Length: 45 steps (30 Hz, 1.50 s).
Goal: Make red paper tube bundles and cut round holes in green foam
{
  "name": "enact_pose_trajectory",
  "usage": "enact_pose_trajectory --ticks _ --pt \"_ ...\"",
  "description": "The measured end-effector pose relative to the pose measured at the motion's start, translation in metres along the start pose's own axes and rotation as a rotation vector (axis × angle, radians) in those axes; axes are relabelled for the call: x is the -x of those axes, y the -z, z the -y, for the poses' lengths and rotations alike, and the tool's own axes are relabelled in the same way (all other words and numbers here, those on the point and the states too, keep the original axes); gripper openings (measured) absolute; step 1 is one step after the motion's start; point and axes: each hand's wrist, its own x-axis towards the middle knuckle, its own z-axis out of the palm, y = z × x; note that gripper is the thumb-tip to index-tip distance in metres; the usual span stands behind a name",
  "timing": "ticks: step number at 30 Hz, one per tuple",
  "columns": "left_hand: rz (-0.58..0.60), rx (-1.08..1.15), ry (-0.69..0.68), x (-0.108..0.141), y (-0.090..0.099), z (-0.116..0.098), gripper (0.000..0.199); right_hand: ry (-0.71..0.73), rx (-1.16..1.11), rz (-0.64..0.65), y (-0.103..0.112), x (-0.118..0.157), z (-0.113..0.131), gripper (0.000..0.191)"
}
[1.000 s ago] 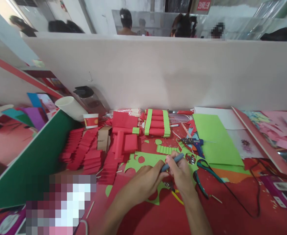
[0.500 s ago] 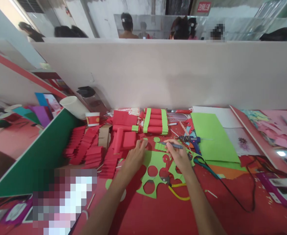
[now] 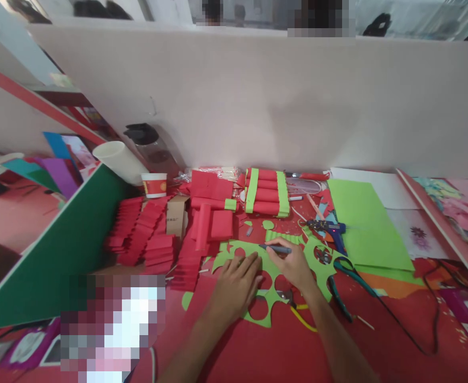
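My left hand lies flat, fingers stretched out, on a light green sheet with several round holes cut in it. Held in my right hand is a dark grey-blue pen, its tip low over the sheet's far edge, whether touching I cannot tell. Just beyond that hand is a pleated green strip. A small green disc rests farther back. Scissors with yellow handles lie partly under my right forearm, and teal-handled scissors are to the right.
A blue glue gun with a black cable sits right of the work. Green card lies beyond it. Red rolls bound with green strips stand at the back. Pleated red paper, a paper cup and a green board are left.
My left hand has come nearer and now presses on the holed green sheet. The pen in my right hand has moved from the pleated strip to the sheet. The view has tilted down.
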Motion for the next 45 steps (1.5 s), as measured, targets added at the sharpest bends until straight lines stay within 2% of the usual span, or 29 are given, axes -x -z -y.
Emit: enact_pose_trajectory --ticks 6,15,45 --pt "0.045 0.076 0.028 -0.0004 0.004 0.0025 0.039 -0.031 0.065 -0.043 -0.002 0.0014 -0.0081 0.018" --pt "0.11 0.105 0.07 -0.0063 0.0071 -0.0001 0.038 -0.045 0.07 -0.021 -0.0038 0.0001 -0.0085 0.017" --pt "0.138 0.136 0.083 -0.0101 0.0104 -0.0013 0.036 -0.028 0.118 -0.029 -0.0002 0.0003 -0.0107 0.014"
